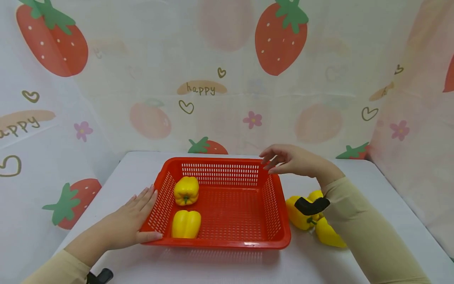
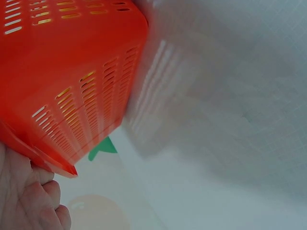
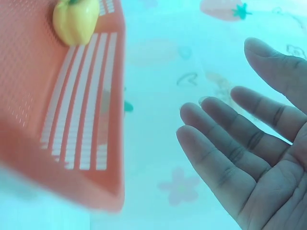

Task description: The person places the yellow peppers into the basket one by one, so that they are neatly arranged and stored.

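**Yellow bell peppers (image 1: 186, 191) split between red basket (image 1: 230, 213) and white surface (image 1: 140, 169)**

Two of the peppers are seated along the basket's left side, left of centre in the frame, the front one (image 1: 186, 224) just apart from the rear; at least three others (image 1: 299, 217) are clustered just outside the right wall, partly covered by a sleeve (image 1: 369, 236) at lower right. The glossy, rounded peppers would likely be found light and firm, somewhat slippery and easily bruised; a hold around the broad sides, rather than by the short stem, is advised. The basket, of perforated plastic, is judged light and slightly flexible, best taken by its rim.

At lower left, the left hand (image 1: 132, 219) is laid against the basket's left rim, fingers straight, thumb spread toward the front corner; the rim is touched, not clasped. Near the rear right corner, the right hand (image 1: 292, 159) is raised clear of the basket, fingers loosely bent, thumb apart, nothing held.
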`<state>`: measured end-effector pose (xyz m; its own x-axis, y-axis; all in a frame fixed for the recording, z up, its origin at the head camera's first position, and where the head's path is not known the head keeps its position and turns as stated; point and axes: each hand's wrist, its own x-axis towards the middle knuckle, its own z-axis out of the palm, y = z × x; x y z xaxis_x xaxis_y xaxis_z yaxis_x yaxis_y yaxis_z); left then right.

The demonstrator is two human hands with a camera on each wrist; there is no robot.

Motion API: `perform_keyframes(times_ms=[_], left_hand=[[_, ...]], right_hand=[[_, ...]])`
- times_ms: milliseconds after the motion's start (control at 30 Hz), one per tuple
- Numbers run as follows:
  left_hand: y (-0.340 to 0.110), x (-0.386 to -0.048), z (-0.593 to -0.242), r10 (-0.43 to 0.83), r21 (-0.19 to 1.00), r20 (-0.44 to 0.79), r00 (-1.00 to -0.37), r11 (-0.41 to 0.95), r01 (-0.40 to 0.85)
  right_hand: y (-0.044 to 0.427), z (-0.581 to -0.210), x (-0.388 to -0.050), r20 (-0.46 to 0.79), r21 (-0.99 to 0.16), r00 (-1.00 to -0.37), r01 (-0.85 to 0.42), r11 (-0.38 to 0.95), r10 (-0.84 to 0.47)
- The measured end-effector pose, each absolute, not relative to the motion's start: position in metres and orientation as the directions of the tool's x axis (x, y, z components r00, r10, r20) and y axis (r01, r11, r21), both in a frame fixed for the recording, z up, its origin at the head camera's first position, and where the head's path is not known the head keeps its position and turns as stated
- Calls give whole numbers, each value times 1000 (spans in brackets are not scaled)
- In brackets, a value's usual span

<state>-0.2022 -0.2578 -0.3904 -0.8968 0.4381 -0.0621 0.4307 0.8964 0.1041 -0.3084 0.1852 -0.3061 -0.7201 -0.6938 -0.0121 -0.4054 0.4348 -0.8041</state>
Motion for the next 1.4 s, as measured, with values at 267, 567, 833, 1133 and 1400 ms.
perform_keyframes(times_ms=[267, 567, 833, 1133, 1400], left_hand=[[-258, -202, -391, 439, 110, -62, -896, 896, 431], [-258, -203, -390, 440, 102, -58, -896, 896, 433], [-258, -203, -391, 432, 109, -67, -899, 899, 424], [-258, -202, -390, 428, 117, -76, -901, 901, 418], [-258, -201, -389, 426, 123, -77, -901, 901, 416]], right_hand=[[227, -311, -292, -33, -761, -785, -381, 525, -619], [273, -324, -273, -33, -713, -828, -373, 593, -560], [302, -335, -258, -47, -701, -856, -340, 627, -516], [325, -348, -243, -88, -715, -865, -290, 636, -494], [338, -369, -234, -152, -725, -871, -223, 652, -467]])
